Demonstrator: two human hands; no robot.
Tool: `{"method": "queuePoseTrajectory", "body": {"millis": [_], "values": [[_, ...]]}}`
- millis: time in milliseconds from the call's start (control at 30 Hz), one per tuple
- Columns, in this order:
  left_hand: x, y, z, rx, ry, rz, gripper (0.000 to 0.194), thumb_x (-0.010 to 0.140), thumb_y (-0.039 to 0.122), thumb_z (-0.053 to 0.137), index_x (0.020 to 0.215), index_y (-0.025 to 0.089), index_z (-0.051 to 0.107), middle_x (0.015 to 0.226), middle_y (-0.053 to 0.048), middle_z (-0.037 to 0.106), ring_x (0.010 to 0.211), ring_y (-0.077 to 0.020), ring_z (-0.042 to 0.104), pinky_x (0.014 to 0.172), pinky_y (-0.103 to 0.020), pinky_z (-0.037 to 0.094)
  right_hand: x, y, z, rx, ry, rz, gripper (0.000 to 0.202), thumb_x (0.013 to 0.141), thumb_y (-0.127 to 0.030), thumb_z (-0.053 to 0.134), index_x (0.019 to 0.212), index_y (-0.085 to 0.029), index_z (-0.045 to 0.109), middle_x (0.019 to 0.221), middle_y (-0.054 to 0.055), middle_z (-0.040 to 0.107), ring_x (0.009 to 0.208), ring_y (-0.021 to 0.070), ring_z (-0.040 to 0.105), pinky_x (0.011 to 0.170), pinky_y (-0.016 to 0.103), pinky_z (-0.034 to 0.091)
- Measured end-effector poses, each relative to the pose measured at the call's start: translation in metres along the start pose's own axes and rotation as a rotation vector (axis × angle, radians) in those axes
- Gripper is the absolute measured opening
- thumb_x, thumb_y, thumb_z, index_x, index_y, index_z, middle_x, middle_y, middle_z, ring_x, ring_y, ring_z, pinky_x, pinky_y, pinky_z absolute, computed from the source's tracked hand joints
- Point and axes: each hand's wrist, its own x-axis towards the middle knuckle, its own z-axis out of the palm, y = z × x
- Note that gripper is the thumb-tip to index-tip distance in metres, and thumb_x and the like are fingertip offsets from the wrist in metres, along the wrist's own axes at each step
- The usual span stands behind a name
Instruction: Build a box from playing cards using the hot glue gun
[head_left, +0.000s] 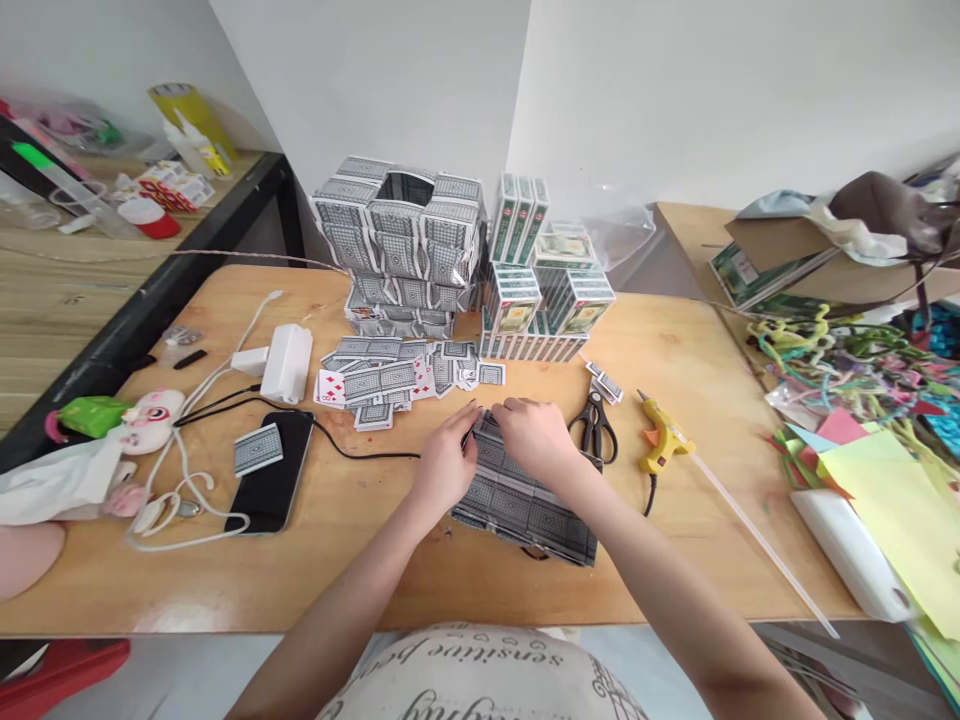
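In front of me on the table lies a panel of joined playing cards (529,500), backs up, with a grey pattern. My left hand (448,458) is closed at its far left corner, fingers bent around the edge. At the same far edge my right hand (531,435) presses with curled fingers, close beside the left. Both hands hide the exact spot they grip. Behind them is a spread of loose playing cards (379,380), some face up. Farther back rises a hollow structure built of folded cards (397,240).
Scissors (596,428) and a yellow glue gun (663,435) with a long glue stick lie to the right. Stacked card boxes (536,290) stand at the back. Leftward are a phone (271,485) with a card on it, a white charger (286,363) and cables. Coloured paper (885,500) sits far right.
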Motion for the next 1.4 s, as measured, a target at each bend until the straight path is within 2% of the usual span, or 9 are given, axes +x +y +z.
{"method": "queuePoseTrajectory", "body": {"millis": [100,333,533,667,933,1033,1167,1233,1400], "values": [[0.001,0.001,0.001,0.029,-0.019,-0.025,0.042,0.075,0.005,0.042,0.114,0.015,0.057,0.121,-0.007,0.058,0.113,-0.0183,0.053,0.100,-0.037,0.041,0.001,-0.001,-0.001,0.002,0.002,-0.032,0.021,0.081,-0.010,0.041,0.088,-0.015,0.060,0.089,0.011,0.064,0.081,0.0209,0.059,0.060,0.027,0.039],[0.003,0.003,-0.002,0.049,-0.066,-0.009,0.043,0.076,0.005,0.042,0.115,0.013,0.057,0.120,-0.009,0.059,0.112,-0.0186,0.054,0.101,-0.035,0.041,0.000,0.001,0.008,0.022,0.050,-0.060,0.021,0.080,-0.010,0.041,0.086,-0.014,0.060,0.088,0.011,0.064,0.079,0.0205,0.058,0.060,0.027,0.037],[0.003,0.002,-0.001,0.011,-0.061,-0.002,0.043,0.076,0.005,0.042,0.116,0.016,0.057,0.123,-0.007,0.057,0.113,-0.0177,0.053,0.102,-0.034,0.040,-0.003,0.004,0.017,0.043,0.109,-0.023,0.025,0.085,-0.013,0.037,0.093,-0.016,0.060,0.088,0.008,0.064,0.082,0.0196,0.057,0.062,0.027,0.037],[0.003,0.002,-0.002,0.019,-0.064,-0.003,0.043,0.076,0.006,0.042,0.116,0.015,0.057,0.122,-0.007,0.057,0.113,-0.0180,0.053,0.102,-0.034,0.040,-0.008,0.005,0.019,0.108,0.150,-0.008,0.027,0.086,-0.014,0.037,0.103,-0.020,0.057,0.100,0.006,0.064,0.089,0.0183,0.057,0.062,0.025,0.038],[0.003,0.001,-0.002,0.026,-0.055,0.009,0.042,0.078,0.007,0.042,0.116,0.016,0.057,0.120,-0.006,0.059,0.114,-0.0179,0.053,0.102,-0.034,0.040,-0.007,0.004,0.032,0.256,0.071,0.089,0.030,0.088,-0.015,0.034,0.102,-0.022,0.059,0.095,0.004,0.068,0.086,0.0163,0.062,0.068,0.023,0.041],[0.003,0.002,-0.002,0.037,-0.061,0.000,0.042,0.078,0.007,0.042,0.117,0.016,0.057,0.120,-0.006,0.059,0.113,-0.0178,0.053,0.102,-0.034,0.041,-0.007,0.005,0.035,0.262,0.100,0.078,0.032,0.088,-0.015,0.034,0.106,-0.023,0.058,0.096,0.004,0.069,0.086,0.0167,0.063,0.067,0.023,0.041],[0.002,0.003,-0.002,0.044,-0.065,0.002,0.043,0.077,0.007,0.042,0.118,0.014,0.056,0.121,-0.006,0.058,0.113,-0.0172,0.053,0.102,-0.032,0.040,-0.009,0.006,0.038,0.245,0.168,0.051,0.037,0.090,-0.018,0.031,0.121,-0.023,0.050,0.099,0.004,0.068,0.083,0.0165,0.063,0.065,0.023,0.041],[0.002,0.002,-0.002,0.041,-0.073,0.007,0.045,0.077,0.007,0.042,0.119,0.015,0.055,0.123,-0.006,0.057,0.113,-0.0170,0.053,0.102,-0.032,0.041,-0.008,0.006,0.038,0.229,0.170,0.030,0.036,0.090,-0.017,0.030,0.118,-0.021,0.052,0.099,0.005,0.068,0.085,0.0168,0.063,0.066,0.024,0.041],[0.003,-0.001,-0.003,0.040,-0.104,0.024,0.045,0.078,0.007,0.040,0.120,0.015,0.054,0.127,-0.007,0.053,0.116,-0.0169,0.051,0.103,-0.033,0.039,-0.003,0.004,0.034,0.164,0.068,0.023,0.030,0.086,-0.012,0.035,0.106,-0.019,0.056,0.092,0.006,0.068,0.082,0.0178,0.062,0.065,0.024,0.041]]}}
